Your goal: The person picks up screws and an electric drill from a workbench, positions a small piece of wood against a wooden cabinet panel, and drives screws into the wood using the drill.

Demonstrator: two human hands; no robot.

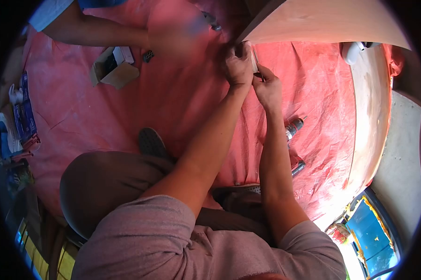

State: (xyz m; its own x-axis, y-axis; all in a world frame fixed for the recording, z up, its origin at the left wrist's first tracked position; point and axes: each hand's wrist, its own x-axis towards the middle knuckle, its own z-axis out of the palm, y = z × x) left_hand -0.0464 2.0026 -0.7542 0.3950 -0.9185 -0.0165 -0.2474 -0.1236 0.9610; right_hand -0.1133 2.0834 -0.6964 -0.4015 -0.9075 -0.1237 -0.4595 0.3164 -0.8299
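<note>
Both of my hands meet at the lower corner of a large pale wooden panel [322, 25]. My left hand [239, 65] is closed around the panel's corner, its fingers bent. Just right of it and a little lower, my right hand [268, 87] pinches at a thin, light strip [254, 61] that stands between the two hands. What exactly the right fingertips grip is too small to tell. Beneath the hands lies a red sheet [313, 88].
A co-worker's arm [112, 33] reaches in from the upper left, its hand blurred. An open cardboard box [119, 77] lies below it. A drill [294, 129] rests beside my right forearm. Blue boxes [24, 109] line the left edge; a wooden board [371, 107] stands right.
</note>
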